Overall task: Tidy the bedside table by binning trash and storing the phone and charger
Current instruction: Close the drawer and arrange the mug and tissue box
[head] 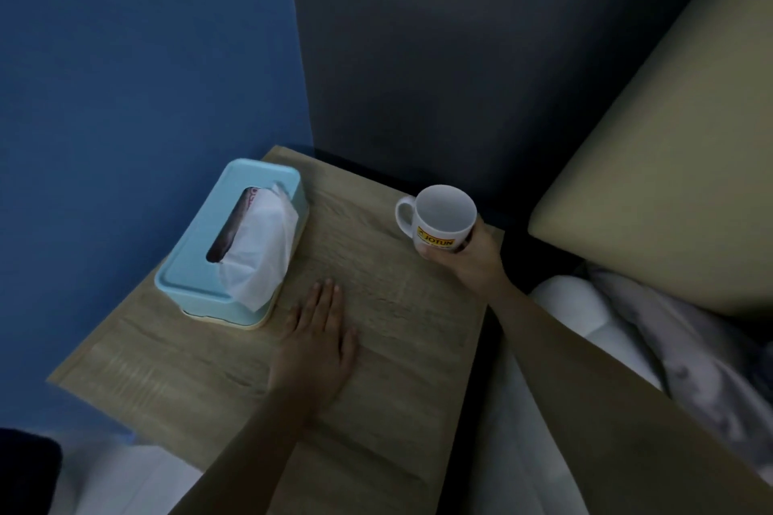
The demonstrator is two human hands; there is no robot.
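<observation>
with the right hand (468,259) closed in a grip on the white mug (441,217) at the surface (397,347) edge and the left hand (318,343) flat and open, a slip could drop it; no phone, charger or trash shows.

Only one legible text for you here: "JOTUN", dark capitals on a yellow rectangular label, printed on the outer wall of the white mug (439,217). A small round emblem sits at the label's left end, too small to make out. Your right hand (468,255) wraps the mug just below and beside the label, and a line of print under the word is cut off by your fingers. Reddish print shows through the slot of the tissue box (234,238); unreadable.
</observation>
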